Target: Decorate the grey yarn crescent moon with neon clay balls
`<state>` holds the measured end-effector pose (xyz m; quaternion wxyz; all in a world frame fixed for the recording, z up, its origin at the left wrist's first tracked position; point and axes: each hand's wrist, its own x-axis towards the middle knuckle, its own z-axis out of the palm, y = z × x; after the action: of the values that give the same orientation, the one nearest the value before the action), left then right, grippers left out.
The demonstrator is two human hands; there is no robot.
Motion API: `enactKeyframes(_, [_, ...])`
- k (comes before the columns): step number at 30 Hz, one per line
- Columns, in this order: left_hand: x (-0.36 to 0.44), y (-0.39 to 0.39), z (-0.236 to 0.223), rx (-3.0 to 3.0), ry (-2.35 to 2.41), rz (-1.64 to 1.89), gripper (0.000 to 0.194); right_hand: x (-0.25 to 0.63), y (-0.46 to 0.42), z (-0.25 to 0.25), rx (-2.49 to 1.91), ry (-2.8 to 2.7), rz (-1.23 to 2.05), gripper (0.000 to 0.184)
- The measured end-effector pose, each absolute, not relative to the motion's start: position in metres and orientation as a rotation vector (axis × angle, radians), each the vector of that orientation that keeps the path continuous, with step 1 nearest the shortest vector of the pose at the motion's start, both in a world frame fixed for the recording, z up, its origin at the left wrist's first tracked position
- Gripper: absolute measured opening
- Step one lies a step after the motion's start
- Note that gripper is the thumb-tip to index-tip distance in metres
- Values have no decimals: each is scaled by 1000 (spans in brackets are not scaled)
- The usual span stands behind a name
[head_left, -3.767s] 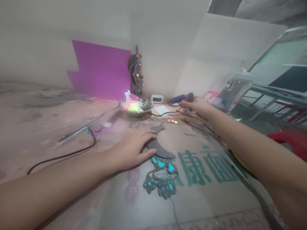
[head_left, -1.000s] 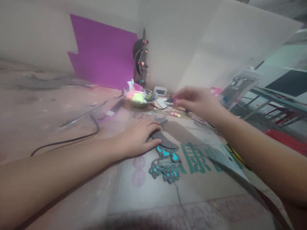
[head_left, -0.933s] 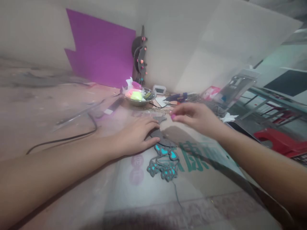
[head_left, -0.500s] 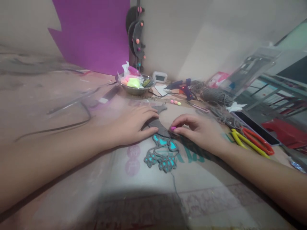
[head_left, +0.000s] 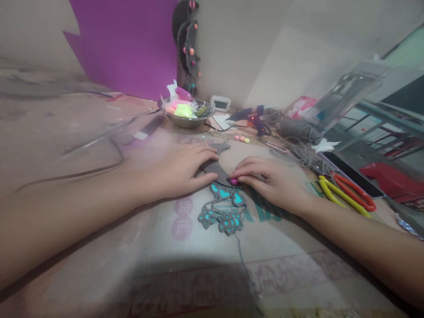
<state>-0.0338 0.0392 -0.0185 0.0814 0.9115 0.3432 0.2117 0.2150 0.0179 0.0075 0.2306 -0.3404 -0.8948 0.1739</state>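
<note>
A grey crescent [head_left: 216,170], apparently felt, lies on the table. My left hand [head_left: 185,168] rests on its left side, thumb and fingers spread, holding nothing up. Between thumb and fingertips of my right hand [head_left: 265,176] is a small magenta ball [head_left: 234,181]. The ball meets the crescent's lower right edge. Below the crescent lie grey-outlined charms [head_left: 228,221] with turquoise hearts and flower shapes, joined by cords. Part of the crescent is hidden under my left hand.
Behind stands a metal bowl [head_left: 188,121] with colourful bags. Further right are small coloured balls [head_left: 242,138], a glue gun [head_left: 247,115], grey yarn [head_left: 300,130], a phone [head_left: 353,174] and a tool with red and yellow handles [head_left: 344,194]. A purple board [head_left: 129,48] leans behind.
My right hand has moved slightly left and down with the magenta ball, bringing it against the crescent's edge. My left hand stays on the crescent. The view has shifted a little.
</note>
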Motion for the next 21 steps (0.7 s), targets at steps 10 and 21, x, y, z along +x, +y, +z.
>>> enactKeyframes(10, [-33,38,-17,2727,1031,626,45,214,18,9,-961,-2467,520,9])
enactKeyframes(21, [-33,38,-18,2718,1034,624,45,215,16,8,-1110,-2379,498,10])
